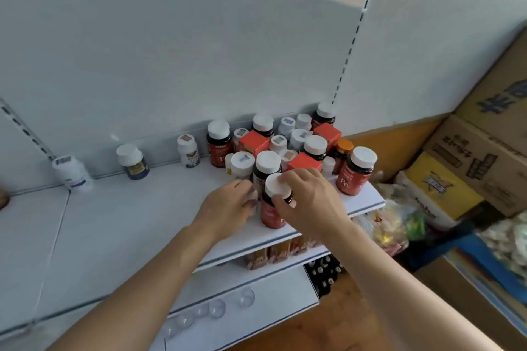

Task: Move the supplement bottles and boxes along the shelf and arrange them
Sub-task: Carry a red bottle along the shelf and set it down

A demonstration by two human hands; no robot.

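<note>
My hands: right hand [306, 199] clasps the red Fe bottle [273, 208] near the shelf [128, 225] front; left hand [231, 205] curls around a small white item. Risk: toppling crowded neighbours.

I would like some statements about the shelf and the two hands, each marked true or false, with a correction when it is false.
1. The right hand grips the white cap of the red front bottle. True.
2. Most bottles are crowded at the left end of the shelf. False: they are crowded at the right end; the left part holds only a few spaced bottles.
3. The orange boxes stand among the bottles. True.
4. The blue-label bottle near the back wall lies on its side. False: it stands upright.
5. The left hand hangs away from the shelf. False: it reaches over the shelf, just left of the red front bottle.
</note>
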